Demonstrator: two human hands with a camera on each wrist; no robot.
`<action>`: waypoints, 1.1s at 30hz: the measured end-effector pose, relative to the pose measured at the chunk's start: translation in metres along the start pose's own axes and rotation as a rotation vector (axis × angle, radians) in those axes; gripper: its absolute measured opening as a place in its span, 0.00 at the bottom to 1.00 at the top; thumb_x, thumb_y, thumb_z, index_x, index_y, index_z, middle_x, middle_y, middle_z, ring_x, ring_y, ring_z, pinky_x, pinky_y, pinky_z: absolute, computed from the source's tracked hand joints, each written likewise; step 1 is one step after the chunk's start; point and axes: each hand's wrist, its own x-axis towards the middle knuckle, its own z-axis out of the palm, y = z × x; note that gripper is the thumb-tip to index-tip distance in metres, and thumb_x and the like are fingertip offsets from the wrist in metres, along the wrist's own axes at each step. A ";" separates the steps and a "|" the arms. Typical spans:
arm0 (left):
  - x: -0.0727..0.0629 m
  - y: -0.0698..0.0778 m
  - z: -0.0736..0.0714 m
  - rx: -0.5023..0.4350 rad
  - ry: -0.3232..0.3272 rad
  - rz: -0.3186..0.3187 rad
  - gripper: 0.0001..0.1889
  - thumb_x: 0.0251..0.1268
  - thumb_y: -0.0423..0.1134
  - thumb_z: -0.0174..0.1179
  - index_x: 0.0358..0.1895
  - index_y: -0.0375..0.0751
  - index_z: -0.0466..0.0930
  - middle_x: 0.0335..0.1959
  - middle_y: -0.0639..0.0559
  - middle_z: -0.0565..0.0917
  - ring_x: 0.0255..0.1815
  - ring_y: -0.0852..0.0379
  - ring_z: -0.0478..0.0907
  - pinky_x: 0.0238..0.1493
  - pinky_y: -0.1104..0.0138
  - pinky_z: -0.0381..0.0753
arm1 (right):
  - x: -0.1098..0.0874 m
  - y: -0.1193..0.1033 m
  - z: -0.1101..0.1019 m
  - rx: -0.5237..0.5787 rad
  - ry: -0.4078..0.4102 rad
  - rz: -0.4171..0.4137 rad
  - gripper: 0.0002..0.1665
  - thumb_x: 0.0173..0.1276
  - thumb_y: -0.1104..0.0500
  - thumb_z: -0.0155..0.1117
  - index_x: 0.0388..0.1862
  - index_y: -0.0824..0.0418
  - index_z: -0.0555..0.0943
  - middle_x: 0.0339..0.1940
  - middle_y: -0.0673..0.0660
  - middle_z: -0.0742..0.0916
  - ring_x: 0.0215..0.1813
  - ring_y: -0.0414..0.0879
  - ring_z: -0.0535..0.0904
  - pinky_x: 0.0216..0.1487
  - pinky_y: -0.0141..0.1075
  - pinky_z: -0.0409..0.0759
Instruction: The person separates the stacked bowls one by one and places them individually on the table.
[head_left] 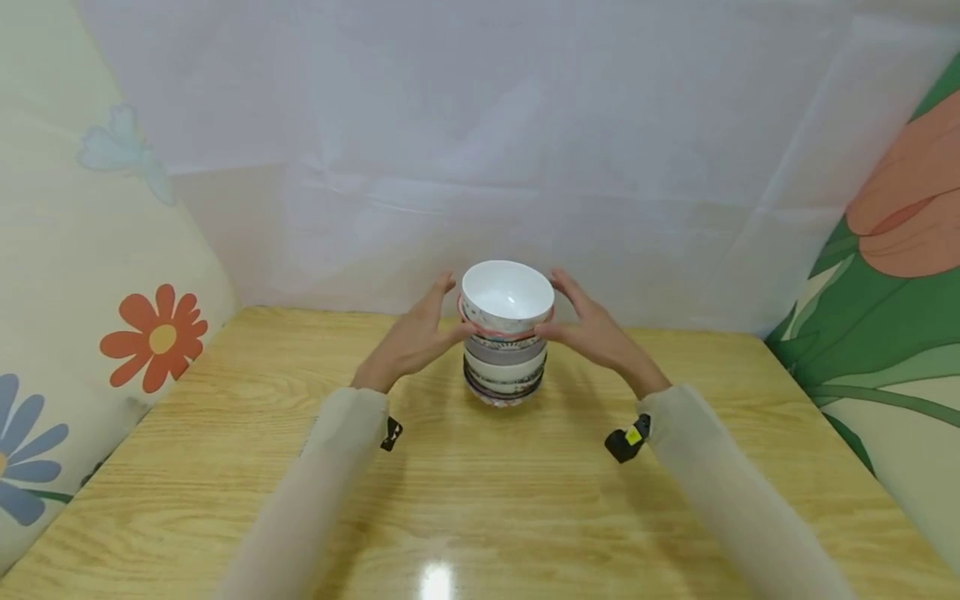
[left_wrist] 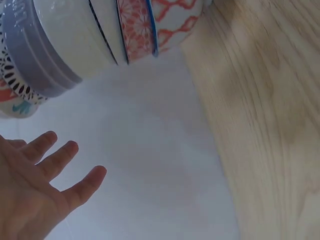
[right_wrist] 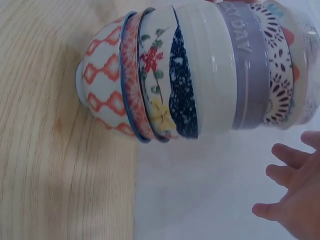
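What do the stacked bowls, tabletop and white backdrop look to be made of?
Bowls: probably glazed ceramic, glossy; sharp highlights and smooth patterned walls.
Tabletop: wood or wood-look laminate, somewhat shiny; grain lines and a bright light reflection.
Backdrop: likely thin fabric or plastic sheet, mostly matte; fold creases show, but which one I can't tell.

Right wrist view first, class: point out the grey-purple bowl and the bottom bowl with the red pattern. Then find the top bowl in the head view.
grey-purple bowl (right_wrist: 251, 75): right wrist view, outer wall
bottom bowl (right_wrist: 103, 75): right wrist view, patterned side
top bowl (head_left: 507, 288): head view, white inside
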 end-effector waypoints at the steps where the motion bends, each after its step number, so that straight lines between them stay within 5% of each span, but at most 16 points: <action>1: 0.001 0.001 0.002 -0.011 0.000 0.003 0.65 0.41 0.86 0.38 0.77 0.45 0.34 0.77 0.45 0.52 0.76 0.42 0.50 0.72 0.43 0.55 | 0.001 -0.001 0.002 0.012 0.001 0.003 0.62 0.56 0.30 0.64 0.79 0.47 0.42 0.78 0.56 0.58 0.78 0.57 0.48 0.72 0.63 0.50; 9: 0.003 0.002 0.011 -0.050 0.001 -0.037 0.67 0.37 0.87 0.41 0.77 0.46 0.30 0.78 0.46 0.49 0.76 0.42 0.51 0.70 0.42 0.58 | 0.012 -0.010 0.021 0.082 0.026 0.001 0.71 0.42 0.23 0.67 0.78 0.46 0.44 0.78 0.57 0.56 0.77 0.58 0.52 0.71 0.62 0.56; 15: 0.006 0.000 0.015 -0.069 0.003 0.030 0.62 0.39 0.86 0.39 0.77 0.54 0.35 0.77 0.47 0.52 0.75 0.44 0.55 0.69 0.44 0.60 | 0.019 -0.016 0.027 0.124 0.039 -0.032 0.81 0.28 0.18 0.65 0.78 0.52 0.46 0.72 0.64 0.66 0.69 0.60 0.66 0.66 0.58 0.67; 21: 0.009 0.004 0.019 -0.087 -0.001 0.044 0.63 0.39 0.85 0.38 0.77 0.51 0.35 0.76 0.44 0.53 0.74 0.44 0.57 0.70 0.47 0.61 | 0.021 -0.015 0.028 0.165 0.086 -0.040 0.68 0.43 0.40 0.79 0.77 0.55 0.50 0.71 0.64 0.67 0.67 0.59 0.69 0.64 0.55 0.71; 25: 0.009 0.006 0.020 -0.094 -0.002 0.033 0.65 0.36 0.87 0.37 0.77 0.48 0.35 0.76 0.42 0.54 0.74 0.44 0.57 0.70 0.47 0.61 | 0.020 -0.018 0.028 0.153 0.116 -0.050 0.61 0.49 0.54 0.79 0.76 0.58 0.53 0.71 0.64 0.68 0.66 0.59 0.70 0.63 0.54 0.73; 33: 0.008 0.007 0.019 -0.081 -0.001 0.029 0.67 0.35 0.88 0.36 0.77 0.47 0.36 0.75 0.40 0.55 0.73 0.43 0.57 0.70 0.47 0.62 | 0.020 -0.016 0.029 0.103 0.169 -0.110 0.58 0.50 0.56 0.78 0.75 0.63 0.55 0.69 0.67 0.71 0.63 0.60 0.74 0.59 0.53 0.76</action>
